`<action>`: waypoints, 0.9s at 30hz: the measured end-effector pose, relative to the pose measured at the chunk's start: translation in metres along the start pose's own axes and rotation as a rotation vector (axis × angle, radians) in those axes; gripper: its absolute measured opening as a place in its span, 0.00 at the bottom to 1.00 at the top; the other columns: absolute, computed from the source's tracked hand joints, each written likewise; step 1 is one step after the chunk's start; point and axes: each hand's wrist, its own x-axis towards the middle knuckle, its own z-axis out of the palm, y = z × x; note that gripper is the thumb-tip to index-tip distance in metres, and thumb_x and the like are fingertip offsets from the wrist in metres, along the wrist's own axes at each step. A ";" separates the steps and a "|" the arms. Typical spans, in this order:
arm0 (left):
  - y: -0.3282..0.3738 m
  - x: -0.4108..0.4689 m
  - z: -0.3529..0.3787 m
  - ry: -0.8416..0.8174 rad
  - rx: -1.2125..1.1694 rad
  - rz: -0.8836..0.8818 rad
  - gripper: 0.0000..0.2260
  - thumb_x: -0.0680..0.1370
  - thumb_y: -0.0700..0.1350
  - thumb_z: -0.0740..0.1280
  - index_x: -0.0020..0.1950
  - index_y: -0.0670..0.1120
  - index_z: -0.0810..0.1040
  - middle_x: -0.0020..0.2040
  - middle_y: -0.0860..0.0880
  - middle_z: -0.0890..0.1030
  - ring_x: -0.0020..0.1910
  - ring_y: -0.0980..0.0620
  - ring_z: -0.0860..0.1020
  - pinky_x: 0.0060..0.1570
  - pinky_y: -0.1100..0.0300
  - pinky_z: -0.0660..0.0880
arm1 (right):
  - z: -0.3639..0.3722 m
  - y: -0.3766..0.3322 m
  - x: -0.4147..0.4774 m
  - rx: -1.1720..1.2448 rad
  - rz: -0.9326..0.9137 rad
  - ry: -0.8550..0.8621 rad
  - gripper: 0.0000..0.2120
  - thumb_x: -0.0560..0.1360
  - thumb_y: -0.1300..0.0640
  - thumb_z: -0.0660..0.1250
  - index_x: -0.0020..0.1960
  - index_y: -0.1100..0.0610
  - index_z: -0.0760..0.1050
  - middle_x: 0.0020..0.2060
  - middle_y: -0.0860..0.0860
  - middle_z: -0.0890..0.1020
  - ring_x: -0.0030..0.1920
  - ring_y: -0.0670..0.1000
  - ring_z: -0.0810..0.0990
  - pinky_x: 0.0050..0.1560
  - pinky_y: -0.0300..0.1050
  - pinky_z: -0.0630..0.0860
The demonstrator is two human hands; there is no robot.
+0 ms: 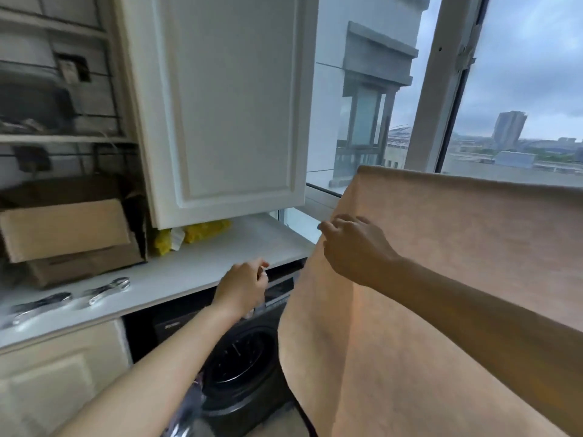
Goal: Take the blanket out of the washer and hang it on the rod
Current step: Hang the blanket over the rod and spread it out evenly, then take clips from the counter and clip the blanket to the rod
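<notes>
Cloth: peach blanket (441, 294) is out of the washer (243, 361) and folded over a straight top line in front of the window (520, 89). The rod is hidden under the fold. The front panel hangs flat, with its lower end out of frame.
Grip: right hand (353, 250) is at the blanket's left edge, fingers bent round the hem and seemingly pinching it; the thumb is hidden.
Free hand: left hand (244, 288) is apart from the cloth, at the lip of the countertop (189, 279) above the washer. Its fingers are curled, but it is too blurred to tell whether they hold anything.
Stage: hung, by the look of it; likely final straightening.
Risk, tug: with one hand on one edge, a hard sideways pull could skew the drape or drag it along the rod.
Risk, balance: the back half is unseen. If it is short, the damp front weight may slide the blanket off.
Risk, snag: the left hem hangs just beside the countertop corner and could catch or bunch there.
</notes>
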 end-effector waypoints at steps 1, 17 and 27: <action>-0.007 -0.012 -0.005 0.015 0.009 -0.020 0.12 0.81 0.45 0.60 0.63 0.49 0.77 0.53 0.48 0.83 0.48 0.50 0.79 0.48 0.56 0.78 | 0.008 -0.009 -0.001 0.017 -0.026 -0.031 0.08 0.77 0.55 0.61 0.52 0.54 0.77 0.43 0.48 0.83 0.46 0.50 0.79 0.50 0.44 0.75; -0.133 -0.176 -0.075 0.105 0.188 -0.415 0.10 0.77 0.43 0.64 0.55 0.52 0.80 0.41 0.55 0.82 0.43 0.51 0.80 0.46 0.54 0.78 | 0.113 -0.188 -0.033 0.447 -0.248 -0.261 0.12 0.80 0.53 0.57 0.59 0.57 0.73 0.51 0.52 0.80 0.53 0.54 0.76 0.49 0.47 0.72; -0.242 -0.185 -0.114 0.071 0.240 -0.579 0.11 0.76 0.42 0.63 0.55 0.51 0.80 0.45 0.53 0.82 0.46 0.50 0.80 0.46 0.54 0.78 | 0.161 -0.287 0.028 0.498 -0.341 -0.404 0.12 0.80 0.56 0.56 0.60 0.58 0.71 0.52 0.54 0.79 0.54 0.56 0.74 0.44 0.46 0.68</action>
